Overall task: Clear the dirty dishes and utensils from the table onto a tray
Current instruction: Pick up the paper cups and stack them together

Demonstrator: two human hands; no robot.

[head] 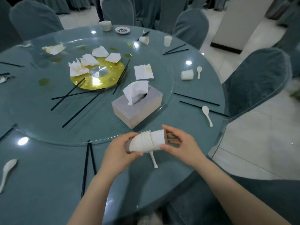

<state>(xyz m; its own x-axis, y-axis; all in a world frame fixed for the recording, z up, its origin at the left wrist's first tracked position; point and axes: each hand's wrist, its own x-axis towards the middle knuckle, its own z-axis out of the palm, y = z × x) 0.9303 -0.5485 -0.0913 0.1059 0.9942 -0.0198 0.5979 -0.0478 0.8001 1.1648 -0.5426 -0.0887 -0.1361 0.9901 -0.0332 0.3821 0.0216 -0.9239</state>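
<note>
Both hands hold a sideways stack of white paper cups (146, 142) above the near edge of the round table (48, 168). My left hand (121, 149) grips the stack's wide end; my right hand (180, 143) holds the cup at its right end. Under the stack a white spoon (153, 160) lies on the table. More loose cups lie at the right (187, 75) and far side (144, 40), and one stands upright (167, 41). White spoons lie at the right (207, 115), (199, 71) and near left (7, 171). Black chopsticks (86, 168) are scattered around. No tray is in view.
A tissue box (138, 109) stands just beyond my hands on the glass turntable (146, 130). Crumpled napkins (143, 71) lie around its gold centre disc (103, 83). A small bowl (105, 25) and saucer (122, 30) sit at the far edge. Covered chairs (256, 78) ring the table.
</note>
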